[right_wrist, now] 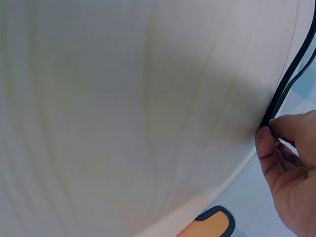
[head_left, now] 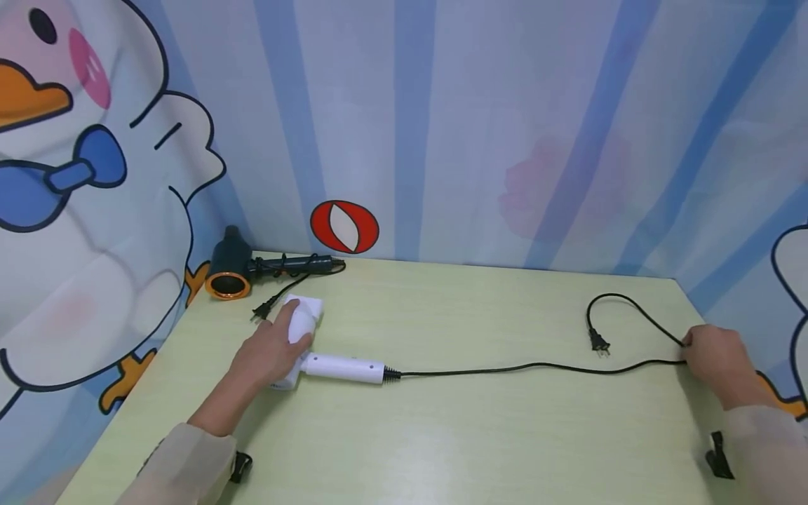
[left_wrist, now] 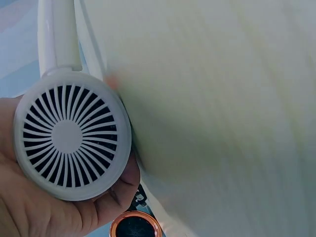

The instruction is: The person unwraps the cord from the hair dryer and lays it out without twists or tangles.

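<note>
White plastic stood out first on my feed: a hair dryer (head_left: pixel 337 367) at the left part of the tabletop (head_left: pixel 442 428), its handle pointing right. The left hand (head_left: pixel 268 354) held it by the head, fingers curled around the rounded body, and the left wrist view gave me its ribbed intake grille (left_wrist: pixel 66 137) face on.

From the handle, a black cord (head_left: pixel 536 365) ran across to the right hand (head_left: pixel 719 358), near the tabletop's right edge. There I saw thumb and forefinger narrowed to a pinch on the cord, two lengths of it side by side between them. Its free end curved back leftward, and the plug (head_left: pixel 598 342) sat just left of that hand, prongs toward me.

Behind the left hand I had a dark green dryer (head_left: pixel 230 259) with an orange rim, its own cord wound about the handle and its plug close to the white one's head. A blue-striped backdrop (head_left: pixel 353 105) hung beyond.
</note>
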`<state>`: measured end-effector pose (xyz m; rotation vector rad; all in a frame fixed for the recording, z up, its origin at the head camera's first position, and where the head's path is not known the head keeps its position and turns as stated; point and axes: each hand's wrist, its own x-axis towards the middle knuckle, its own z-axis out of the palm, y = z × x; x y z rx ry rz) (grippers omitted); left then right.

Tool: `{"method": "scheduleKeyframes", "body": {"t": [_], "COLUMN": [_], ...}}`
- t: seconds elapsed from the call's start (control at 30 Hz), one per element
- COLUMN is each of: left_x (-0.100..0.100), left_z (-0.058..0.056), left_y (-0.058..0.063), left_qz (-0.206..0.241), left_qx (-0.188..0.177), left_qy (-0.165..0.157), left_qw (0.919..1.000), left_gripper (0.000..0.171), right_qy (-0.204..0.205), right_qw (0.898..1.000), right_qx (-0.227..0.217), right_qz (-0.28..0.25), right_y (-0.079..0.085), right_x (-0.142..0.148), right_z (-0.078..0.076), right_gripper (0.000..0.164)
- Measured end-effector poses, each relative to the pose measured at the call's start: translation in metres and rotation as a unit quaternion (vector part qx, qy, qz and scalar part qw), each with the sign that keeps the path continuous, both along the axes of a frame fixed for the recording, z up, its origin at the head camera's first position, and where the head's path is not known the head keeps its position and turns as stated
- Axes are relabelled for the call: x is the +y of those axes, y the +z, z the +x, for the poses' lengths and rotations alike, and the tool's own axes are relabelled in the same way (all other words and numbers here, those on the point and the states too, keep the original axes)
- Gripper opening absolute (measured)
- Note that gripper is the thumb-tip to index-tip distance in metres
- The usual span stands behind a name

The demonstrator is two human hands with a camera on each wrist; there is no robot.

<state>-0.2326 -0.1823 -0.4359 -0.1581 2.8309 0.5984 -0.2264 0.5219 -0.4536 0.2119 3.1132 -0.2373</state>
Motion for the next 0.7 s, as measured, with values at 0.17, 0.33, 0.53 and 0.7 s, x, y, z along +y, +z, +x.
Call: {"method": "scheduleKeyframes", "body": {"t": [0.17, 0.33, 0.53, 0.7], "left_x": [0.003, 0.008, 0.015, 0.02], "left_z": [-0.004, -0.013, -0.024, -0.031], "left_y": [0.0, -0.001, -0.001, -0.001], "left_qz": [-0.004, -0.001, 0.001, -0.001], "left_qx": [0.009, 0.02, 0.026, 0.015], "left_qy": [-0.004, -0.008, -0.013, -0.001], "left_qw": [0.9999, 0.9998, 0.9996, 0.9999], "left_gripper": [0.078, 0.076, 0.075, 0.076], "right_qy": [0.002, 0.002, -0.009, -0.029], "right_qw": [1.0, 1.0, 0.999, 0.998], "right_qx": [0.01, 0.021, 0.03, 0.027], "right_qz": [-0.021, -0.017, -0.026, -0.044], "right_y": [0.003, 0.008, 0.003, 0.0], "right_x": [-0.011, -0.022, -0.023, -0.021], "right_z": [0.001, -0.005, -0.014, -0.025], "right_gripper": [0.02, 0.022, 0.022, 0.024]}}
